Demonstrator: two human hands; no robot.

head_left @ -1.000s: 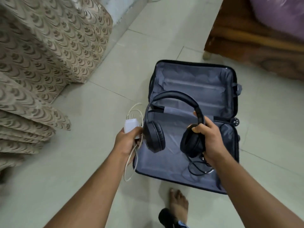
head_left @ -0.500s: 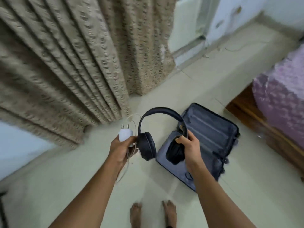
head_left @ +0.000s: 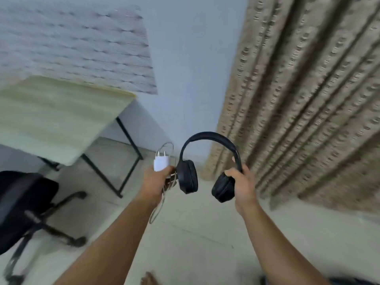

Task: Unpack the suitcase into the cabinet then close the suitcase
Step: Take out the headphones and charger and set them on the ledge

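Centrally, left hand (head_left: 157, 182) grips charger (head_left: 161, 164) with cable; right hand (head_left: 242, 185) grips headphones (head_left: 207, 161) by one earcup. Desk (head_left: 57, 118) upper left.

Left hand (head_left: 157, 182) grips white charger (head_left: 161, 163); right hand (head_left: 243, 185) holds black headphones (head_left: 207, 167); curtain (head_left: 304, 99) behind.

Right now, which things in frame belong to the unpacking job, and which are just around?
Job:
headphones, gripped by the right hand
charger with its cable, gripped by the left hand

Just around:
desk
chair
curtain
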